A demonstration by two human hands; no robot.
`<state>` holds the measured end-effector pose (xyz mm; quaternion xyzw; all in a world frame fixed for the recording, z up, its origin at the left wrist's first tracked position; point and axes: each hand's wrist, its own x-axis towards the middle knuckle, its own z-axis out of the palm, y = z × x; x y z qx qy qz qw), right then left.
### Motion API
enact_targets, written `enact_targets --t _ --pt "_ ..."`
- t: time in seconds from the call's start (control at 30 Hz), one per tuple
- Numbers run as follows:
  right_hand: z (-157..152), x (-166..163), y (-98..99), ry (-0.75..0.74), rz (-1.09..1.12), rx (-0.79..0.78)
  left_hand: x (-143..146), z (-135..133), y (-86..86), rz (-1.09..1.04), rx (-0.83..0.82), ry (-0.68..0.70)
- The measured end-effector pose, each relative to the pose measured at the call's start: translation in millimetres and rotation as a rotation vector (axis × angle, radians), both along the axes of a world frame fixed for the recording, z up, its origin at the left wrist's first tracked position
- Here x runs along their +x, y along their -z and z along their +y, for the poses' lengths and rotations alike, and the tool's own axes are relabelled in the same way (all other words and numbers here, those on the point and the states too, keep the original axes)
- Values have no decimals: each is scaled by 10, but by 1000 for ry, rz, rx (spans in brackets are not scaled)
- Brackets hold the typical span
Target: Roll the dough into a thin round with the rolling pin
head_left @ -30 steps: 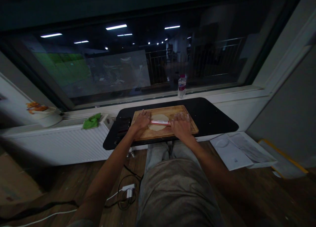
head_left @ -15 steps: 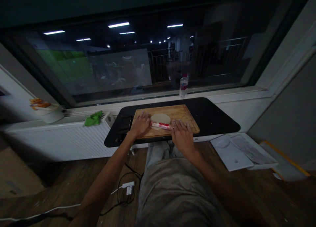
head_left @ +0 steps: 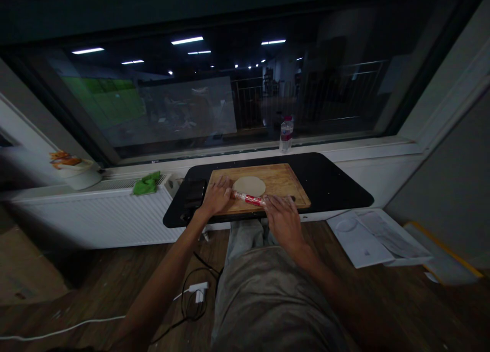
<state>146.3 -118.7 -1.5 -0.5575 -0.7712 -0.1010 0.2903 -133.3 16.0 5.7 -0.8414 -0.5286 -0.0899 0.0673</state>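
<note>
A round flat sheet of pale dough [head_left: 250, 184] lies on a wooden cutting board [head_left: 281, 176]. Along its near edge runs a rolling pin [head_left: 249, 198] with a red and white wrapper, slightly slanted, its right end nearer to me. My left hand [head_left: 216, 194] grips the pin's left end. Over the right end are the fingers of my right hand [head_left: 282, 215], which hide that end in part. Both hands rest low over the board's near half.
The board sits on a black tabletop [head_left: 329, 183] below a window. A water bottle [head_left: 286, 134] stands on the sill behind it. Dark objects [head_left: 195, 192] lie left of the board. A green cloth [head_left: 146, 183] hangs on the radiator [head_left: 115, 214]. Cables and a power strip [head_left: 199, 289] are on the floor.
The rolling pin and both hands have come slightly nearer to me. The pin has moved off the dough's middle to its near edge, so more of the round shows.
</note>
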Motion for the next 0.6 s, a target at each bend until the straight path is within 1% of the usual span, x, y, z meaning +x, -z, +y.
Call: enact_targets --t 0.13,0.3,0.43,0.6 --pt "105 50 -77 -13 4 -48 53 56 -34 -42 -14 -36" --pt "211 92 -149 1 15 -88 173 133 -99 -51 -47 -42" --pt "169 93 -117 -43 13 -58 168 139 -84 -64 -41 -25" --pt "67 56 -58 -90 19 14 139 85 -85 -66 -46 -26"
